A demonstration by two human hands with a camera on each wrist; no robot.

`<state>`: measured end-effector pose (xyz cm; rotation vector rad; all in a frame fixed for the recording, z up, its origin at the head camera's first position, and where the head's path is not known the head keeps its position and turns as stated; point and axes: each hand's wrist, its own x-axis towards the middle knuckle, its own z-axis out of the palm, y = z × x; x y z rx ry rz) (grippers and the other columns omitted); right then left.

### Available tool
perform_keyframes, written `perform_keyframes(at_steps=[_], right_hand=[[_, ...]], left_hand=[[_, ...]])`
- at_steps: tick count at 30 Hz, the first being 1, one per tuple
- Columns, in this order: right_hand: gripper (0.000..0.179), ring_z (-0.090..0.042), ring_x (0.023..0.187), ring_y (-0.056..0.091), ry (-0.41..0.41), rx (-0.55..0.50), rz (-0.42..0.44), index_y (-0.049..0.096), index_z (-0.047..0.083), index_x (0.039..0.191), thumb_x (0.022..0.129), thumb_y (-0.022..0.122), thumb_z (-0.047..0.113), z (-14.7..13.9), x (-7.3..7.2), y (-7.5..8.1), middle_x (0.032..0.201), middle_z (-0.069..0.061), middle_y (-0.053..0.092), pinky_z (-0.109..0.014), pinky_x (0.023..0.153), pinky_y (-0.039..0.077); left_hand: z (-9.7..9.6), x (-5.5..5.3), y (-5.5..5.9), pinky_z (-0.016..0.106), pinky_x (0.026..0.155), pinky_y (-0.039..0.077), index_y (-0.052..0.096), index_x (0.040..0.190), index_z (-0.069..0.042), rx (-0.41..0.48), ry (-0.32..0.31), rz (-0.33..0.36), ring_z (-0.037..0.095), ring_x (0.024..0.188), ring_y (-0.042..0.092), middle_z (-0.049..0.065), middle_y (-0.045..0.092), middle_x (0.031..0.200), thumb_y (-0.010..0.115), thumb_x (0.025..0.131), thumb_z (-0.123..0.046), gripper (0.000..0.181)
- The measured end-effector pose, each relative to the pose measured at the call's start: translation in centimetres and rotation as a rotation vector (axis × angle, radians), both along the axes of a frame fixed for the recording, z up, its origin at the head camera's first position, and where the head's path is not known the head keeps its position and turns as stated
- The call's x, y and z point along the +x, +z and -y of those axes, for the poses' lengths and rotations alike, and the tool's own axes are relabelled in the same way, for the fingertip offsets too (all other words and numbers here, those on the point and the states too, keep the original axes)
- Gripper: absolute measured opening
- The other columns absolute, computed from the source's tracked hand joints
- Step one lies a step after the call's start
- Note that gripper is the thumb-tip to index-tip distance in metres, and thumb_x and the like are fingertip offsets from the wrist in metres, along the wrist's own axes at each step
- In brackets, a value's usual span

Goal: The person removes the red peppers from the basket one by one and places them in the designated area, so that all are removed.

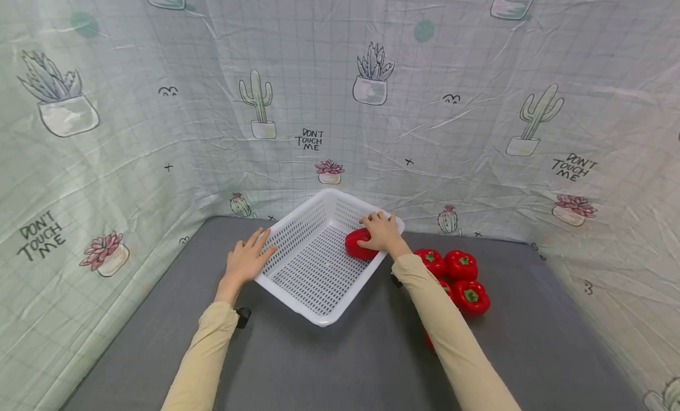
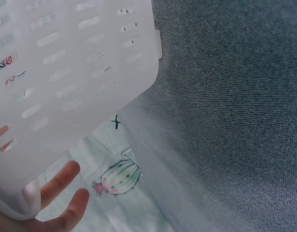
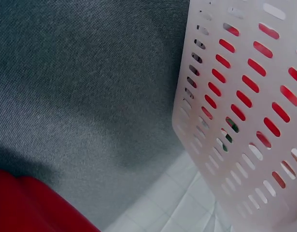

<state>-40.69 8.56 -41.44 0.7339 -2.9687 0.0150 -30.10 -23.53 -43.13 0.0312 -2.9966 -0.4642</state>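
A white slotted plastic basket [image 1: 319, 307] sits on the grey surface, turned cornerwise in the head view. My left hand [image 1: 247, 258] holds its left rim, thumb over the inner side and fingers along the edge. In the left wrist view two fingertips [image 2: 66, 176] extend past the basket's wall [image 2: 76, 63]. Inside, near the right wall, lies a red bell pepper [image 1: 357, 245]. My right hand [image 1: 383, 234] reaches over the rim and grips this pepper from above. Red and a bit of green show through the slots of the wall [image 3: 211, 140] in the right wrist view.
Several red bell peppers [image 1: 471, 299] are grouped on the grey table [image 1: 329, 369] right of the basket, partly hidden by the right sleeve [image 1: 446, 316]. One pepper [image 3: 32, 208] appears at the right wrist view's lower left. A cactus-printed curtain [image 1: 329, 74] surrounds the table.
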Motion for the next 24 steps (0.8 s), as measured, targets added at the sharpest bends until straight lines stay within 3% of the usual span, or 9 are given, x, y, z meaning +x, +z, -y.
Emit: perform_keyframes(at_steps=[12, 24], right_hand=[[0.066, -0.03, 0.12, 0.035, -0.02, 0.017, 0.077, 0.047, 0.021, 0.126, 0.071, 0.063, 0.053, 0.46, -0.11, -0.31, 0.128, -0.01, 0.046, -0.056, 0.095, 0.027], [0.066, -0.029, 0.117, 0.035, -0.025, -0.02, 0.12, 0.047, 0.02, 0.123, 0.066, 0.072, 0.041, 0.46, 0.02, -0.55, 0.124, -0.013, 0.047, -0.052, 0.092, 0.029]], left_hand=[[0.02, 0.16, 0.21, 0.064, 0.088, 0.03, 0.02, 0.143, -0.016, -0.005, 0.0, -0.003, 0.045, 0.119, 0.034, 0.011, 0.02, 0.149, 0.031, 0.092, -0.048, 0.061], [0.12, 0.12, -0.01, 0.064, 0.087, 0.029, 0.021, 0.143, -0.016, 0.007, -0.005, -0.017, 0.046, 0.119, 0.034, 0.011, 0.021, 0.148, 0.031, 0.092, -0.049, 0.061]])
